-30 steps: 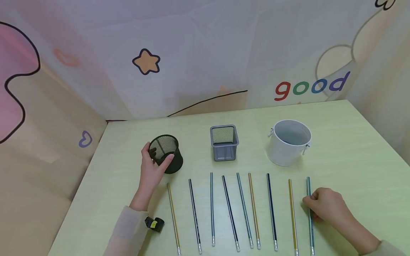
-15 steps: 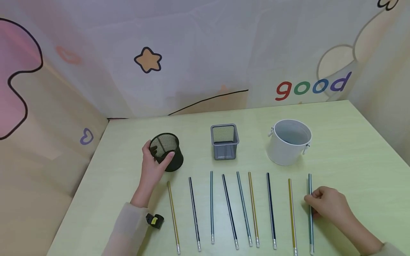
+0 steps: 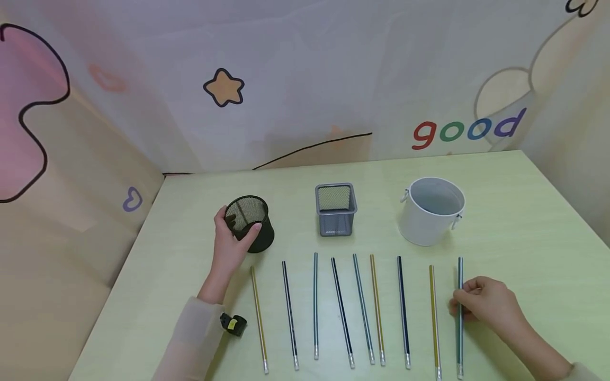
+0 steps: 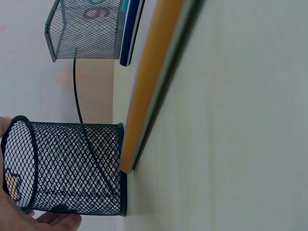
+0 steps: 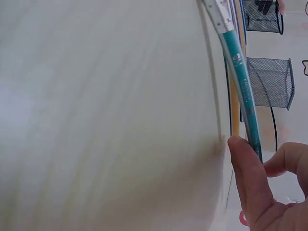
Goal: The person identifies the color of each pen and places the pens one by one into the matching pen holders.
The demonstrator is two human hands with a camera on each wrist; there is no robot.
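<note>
At the right end of a row of pencils (image 3: pixel 403 312), my right hand (image 3: pixel 488 301) pinches a teal pencil (image 3: pixel 459 338) between thumb and fingers, a little above the middle of its length. The pencil's eraser end points toward me; its shadow falls apart from the shaft, so I judge that at least the far end is off the table (image 3: pixel 534 222). Whether the eraser end touches the wood I cannot tell for certain from the wrist view, where that end runs out of frame.

Well to the left, my left hand (image 3: pixel 231 251) grips a black mesh cup (image 3: pixel 262 241), thumb over the near rim and fingers round the outer side; the cup stands upright. Between the cup and a white bucket (image 3: pixel 424 227) sits a grey square mesh holder (image 3: pixel 335 225).

Good handling here, as I judge it, asks for a light but firm pinch, enough to stop the slim shaft from rolling or pivoting. Both ends are best raised together and clear before any sideways swing, since a yellow pencil (image 3: pixel 434 323) lies just beside. On the cup, a gentle hold is enough; squeezing hard could tip it.
</note>
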